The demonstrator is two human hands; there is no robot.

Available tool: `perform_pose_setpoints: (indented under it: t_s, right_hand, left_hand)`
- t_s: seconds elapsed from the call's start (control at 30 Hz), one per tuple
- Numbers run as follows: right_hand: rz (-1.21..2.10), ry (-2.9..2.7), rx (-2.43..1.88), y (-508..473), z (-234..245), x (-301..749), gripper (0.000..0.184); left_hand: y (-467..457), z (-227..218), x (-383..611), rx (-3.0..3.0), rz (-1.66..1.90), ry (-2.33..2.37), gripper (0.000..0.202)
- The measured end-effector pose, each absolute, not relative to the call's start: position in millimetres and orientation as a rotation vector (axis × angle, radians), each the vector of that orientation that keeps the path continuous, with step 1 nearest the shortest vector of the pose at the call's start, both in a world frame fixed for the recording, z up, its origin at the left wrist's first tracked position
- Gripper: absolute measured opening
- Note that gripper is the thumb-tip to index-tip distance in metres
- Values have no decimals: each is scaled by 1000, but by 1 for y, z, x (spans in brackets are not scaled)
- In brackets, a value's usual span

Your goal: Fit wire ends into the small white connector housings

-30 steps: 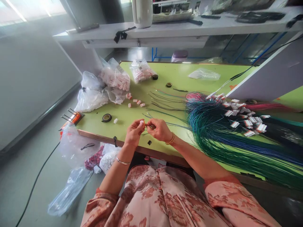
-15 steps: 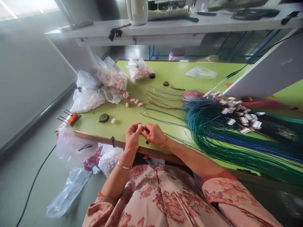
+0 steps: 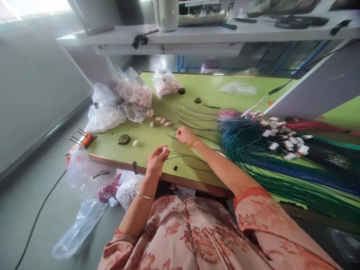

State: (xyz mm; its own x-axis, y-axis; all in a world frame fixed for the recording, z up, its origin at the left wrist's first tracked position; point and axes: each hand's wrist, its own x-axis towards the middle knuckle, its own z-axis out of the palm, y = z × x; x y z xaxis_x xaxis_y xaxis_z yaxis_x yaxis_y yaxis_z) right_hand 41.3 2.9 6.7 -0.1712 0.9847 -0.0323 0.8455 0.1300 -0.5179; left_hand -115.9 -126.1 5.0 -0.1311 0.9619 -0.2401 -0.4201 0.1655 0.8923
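Note:
Near the front edge of the table, my left hand [image 3: 156, 160] is closed on a small white connector housing [image 3: 165, 149]. Thin dark wires [image 3: 194, 156] run from it to the right and loop over the tabletop. My right hand [image 3: 185, 135] is farther forward, its fingers pinched at the loose ends of the wires [image 3: 172, 135] fanned out from the bundle; the fingertips are partly hidden. A large bundle of green, blue and dark wires [image 3: 239, 144] lies to the right, with many white and orange connectors [image 3: 289, 144] on top.
A black tape roll [image 3: 124, 139] and a loose white connector [image 3: 135, 143] lie left of my hands. Several pink-white connectors [image 3: 162, 120] sit near plastic bags of parts [image 3: 132, 92]. A shelf [image 3: 197, 35] crosses the back; an orange pronged tool [image 3: 86, 139] stands at the left corner.
My right hand has left my left hand and moved forward and right to the loose wire ends. Wires now show trailing from the connector housing in my left hand, which has barely moved.

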Motion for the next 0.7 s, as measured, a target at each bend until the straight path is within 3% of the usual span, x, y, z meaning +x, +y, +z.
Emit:
perform_pose_setpoints:
  t_s: [0.2,0.5,0.7]
  right_hand:
    - [581,-2145,-1798,6,5,34,11]
    - [1019,-1646,-1141,-28,19,63,19]
    - [1037,-1655,-1086,-67,31,72,23]
  left_hand:
    - [-130,8,-115,631,1303,1199,43]
    - [-114,7,-101,575,1389,944,34]
    - [-107,16,-83,470,1368,837,25]
